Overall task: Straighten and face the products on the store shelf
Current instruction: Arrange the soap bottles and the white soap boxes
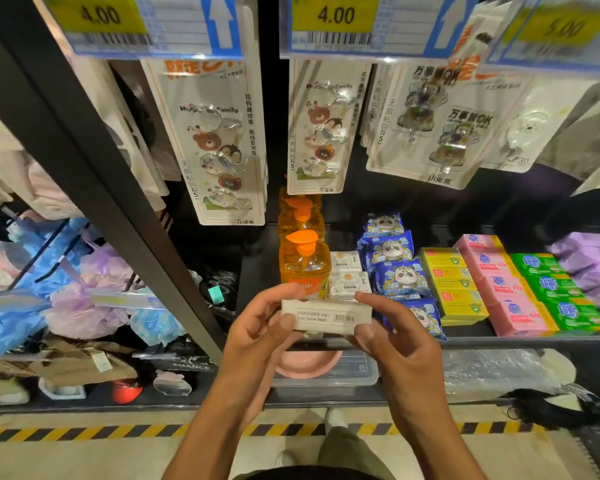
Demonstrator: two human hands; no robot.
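Observation:
A small white soap box [326, 318] with a barcode on its near side is held in front of the shelf edge [499, 339]. My left hand [257, 327] grips its left end, thumb on the front face. My right hand [392, 330] grips its right end the same way. Behind the box, two more white soap boxes [347, 277] lie in a row on the shelf, next to orange pump bottles [303, 261]. To the right lie blue panda packs [400, 271], yellow soap boxes [452, 284], pink soap boxes [499, 285] and green soap boxes [558, 292].
Hook packs [222, 143] hang from pegs above, under price tags [333, 22]. A dark upright post [94, 161] stands at the left, with bath poufs [59, 289] beyond it. A pink basin [305, 365] and clear tub sit on the lower shelf. Striped tape [84, 433] marks the floor.

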